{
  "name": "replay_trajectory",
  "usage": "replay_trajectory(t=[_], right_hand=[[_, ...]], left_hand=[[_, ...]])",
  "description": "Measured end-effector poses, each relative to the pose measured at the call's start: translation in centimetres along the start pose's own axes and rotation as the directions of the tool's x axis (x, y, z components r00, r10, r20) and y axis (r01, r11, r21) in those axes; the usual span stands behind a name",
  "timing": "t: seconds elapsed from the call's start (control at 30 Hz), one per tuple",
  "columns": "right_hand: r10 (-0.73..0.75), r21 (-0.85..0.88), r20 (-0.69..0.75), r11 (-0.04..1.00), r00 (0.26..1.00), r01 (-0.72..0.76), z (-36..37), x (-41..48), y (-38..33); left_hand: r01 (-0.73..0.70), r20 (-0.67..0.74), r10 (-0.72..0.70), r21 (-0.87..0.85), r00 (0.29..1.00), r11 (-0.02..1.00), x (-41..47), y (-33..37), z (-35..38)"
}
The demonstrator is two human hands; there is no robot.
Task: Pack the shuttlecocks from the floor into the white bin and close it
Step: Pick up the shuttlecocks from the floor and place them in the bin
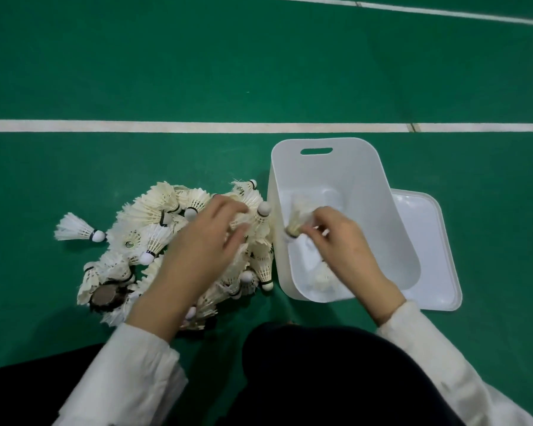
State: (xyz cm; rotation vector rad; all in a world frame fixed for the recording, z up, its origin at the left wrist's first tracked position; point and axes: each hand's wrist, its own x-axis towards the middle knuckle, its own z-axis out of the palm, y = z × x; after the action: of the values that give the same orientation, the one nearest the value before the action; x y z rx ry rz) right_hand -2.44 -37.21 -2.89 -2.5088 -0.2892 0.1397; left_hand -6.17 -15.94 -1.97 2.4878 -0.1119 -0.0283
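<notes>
A heap of several white feather shuttlecocks [154, 229] lies on the green floor left of the white bin [366, 179]. The bin stands open, with a few shuttlecocks [320, 278] on its bottom. My right hand [348, 244] hovers over the bin's near left side, fingers closed on one shuttlecock [299, 219], cork end pointing down-left. My left hand [203, 253] is spread over the right part of the heap, its fingertips touching a shuttlecock [259, 219] with its cork up. Whether it grips that one is unclear.
The bin's white lid [428, 241] lies flat on the floor, partly under the bin's right side. One shuttlecock [77, 229] lies apart at the heap's left. A white court line [197, 126] runs across beyond. My dark-trousered knees fill the lower frame.
</notes>
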Motion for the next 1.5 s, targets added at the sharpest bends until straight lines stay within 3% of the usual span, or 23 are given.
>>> replay_trajectory(t=[0.1,0.2,0.37,0.5,0.6,0.67,0.73,0.8,0.9,1.1,1.3,1.5], right_hand=[[0.151,-0.129,-0.035,0.980,0.988,-0.154,0.2,0.9,3.2],[0.246,-0.242,0.080,0.945,0.966,-0.221,2.4,1.4,5.9],[0.328,-0.359,0.204,0.902,0.922,-0.241,4.7,1.4,7.2],[0.315,-0.345,0.246,0.912,0.917,-0.220,4.5,1.2,6.2],[0.202,-0.200,0.117,0.964,0.972,-0.176,2.8,0.5,2.8],[0.066,-0.059,0.047,0.996,0.997,-0.063,2.1,-0.4,-0.7],[-0.127,0.043,0.130,0.992,0.983,0.122,2.4,-1.0,-4.0],[-0.255,0.036,0.318,0.966,0.913,0.257,4.5,-0.7,-5.7],[-0.206,-0.120,0.496,0.946,0.844,0.301,8.8,0.7,-5.6],[-0.078,-0.299,0.538,0.914,0.839,0.276,13.1,2.2,-4.2],[-0.093,-0.141,0.434,0.975,0.896,0.169,12.6,2.6,-3.9],[-0.100,0.022,0.284,0.995,0.954,0.098,10.9,2.5,-4.5]], left_hand=[[0.206,0.001,-0.209,0.155,0.978,0.966,0.2,-4.3,-0.7],[0.371,0.097,-0.421,0.326,0.902,0.870,-1.4,-9.8,0.2],[0.509,0.148,-0.580,0.340,0.801,0.791,-4.0,-13.9,2.2],[0.516,0.155,-0.570,0.283,0.807,0.808,-4.9,-14.2,3.3],[0.522,0.131,-0.561,0.243,0.818,0.818,-5.1,-14.0,3.6],[0.506,0.122,-0.542,0.237,0.831,0.829,-5.0,-13.6,3.6],[0.494,0.111,-0.526,0.227,0.843,0.839,-4.8,-13.2,3.5],[0.483,0.099,-0.509,0.207,0.855,0.851,-4.8,-12.9,3.3],[0.470,0.081,-0.485,0.152,0.871,0.869,-5.3,-12.7,2.8],[0.561,-0.098,-0.565,-0.070,0.819,0.825,-6.2,-11.7,1.5],[0.586,-0.148,-0.601,-0.134,0.785,0.799,-6.1,-11.5,1.5],[0.551,-0.069,-0.555,-0.071,0.829,0.832,-3.7,-10.3,2.1]])
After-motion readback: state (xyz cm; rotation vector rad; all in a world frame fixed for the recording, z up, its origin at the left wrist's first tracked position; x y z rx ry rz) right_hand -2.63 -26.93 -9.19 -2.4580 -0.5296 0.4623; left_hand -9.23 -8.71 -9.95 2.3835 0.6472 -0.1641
